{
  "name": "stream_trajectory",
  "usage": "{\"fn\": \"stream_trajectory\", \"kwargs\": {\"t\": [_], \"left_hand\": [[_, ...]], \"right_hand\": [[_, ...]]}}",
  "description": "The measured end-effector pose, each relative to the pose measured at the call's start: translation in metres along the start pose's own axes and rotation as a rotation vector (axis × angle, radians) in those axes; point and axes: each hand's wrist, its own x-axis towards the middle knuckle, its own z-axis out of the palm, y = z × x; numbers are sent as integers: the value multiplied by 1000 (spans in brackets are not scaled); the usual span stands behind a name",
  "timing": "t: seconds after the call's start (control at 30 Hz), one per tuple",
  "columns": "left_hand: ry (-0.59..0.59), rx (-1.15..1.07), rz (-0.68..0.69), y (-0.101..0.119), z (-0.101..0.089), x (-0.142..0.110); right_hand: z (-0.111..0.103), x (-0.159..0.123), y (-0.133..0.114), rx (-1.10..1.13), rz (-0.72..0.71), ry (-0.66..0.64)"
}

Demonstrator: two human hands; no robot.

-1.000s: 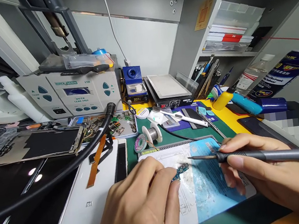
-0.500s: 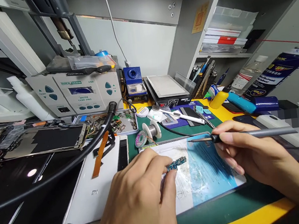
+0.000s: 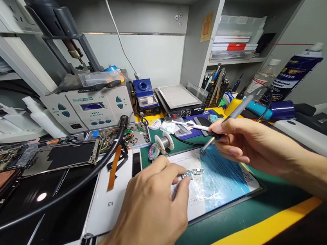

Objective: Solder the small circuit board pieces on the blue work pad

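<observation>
Between thumb and fingers, my left hand [image 3: 156,194] pinches a small blue circuit board [image 3: 195,172] by its left end. The board is low over a white and blue booklet [image 3: 226,186] lying on the green mat; whether it touches the paper I cannot tell. My right hand [image 3: 239,141] is closed around a grey soldering iron [image 3: 238,108], held near its front. Its metal tip slants down and left, above and to the right of the board and apart from it. The fingers of my left hand hide the board's left end.
A solder wire spool [image 3: 164,142] and a small round reel [image 3: 154,151] stand behind the booklet. A black hose [image 3: 95,173] crosses over a white phone cover [image 3: 112,215] at left. The hot air station [image 3: 93,107] and a flat heating plate [image 3: 181,97] are at the back.
The soldering iron has turned from nearly level to tip-down, and my right hand has moved left. The circuit board now lies flatter in my left hand. The camera view has shifted.
</observation>
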Motion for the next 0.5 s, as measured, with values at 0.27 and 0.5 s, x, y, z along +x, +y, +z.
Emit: {"fn": "stream_trajectory", "kwargs": {"t": [0.27,0.5], "left_hand": [[119,30,89,-7,0,-7],[71,27,66,-7,-5,-3]], "right_hand": [[-6,-4,27,-168,-143,-36],[-6,-17,34,-393,-229,190]]}}
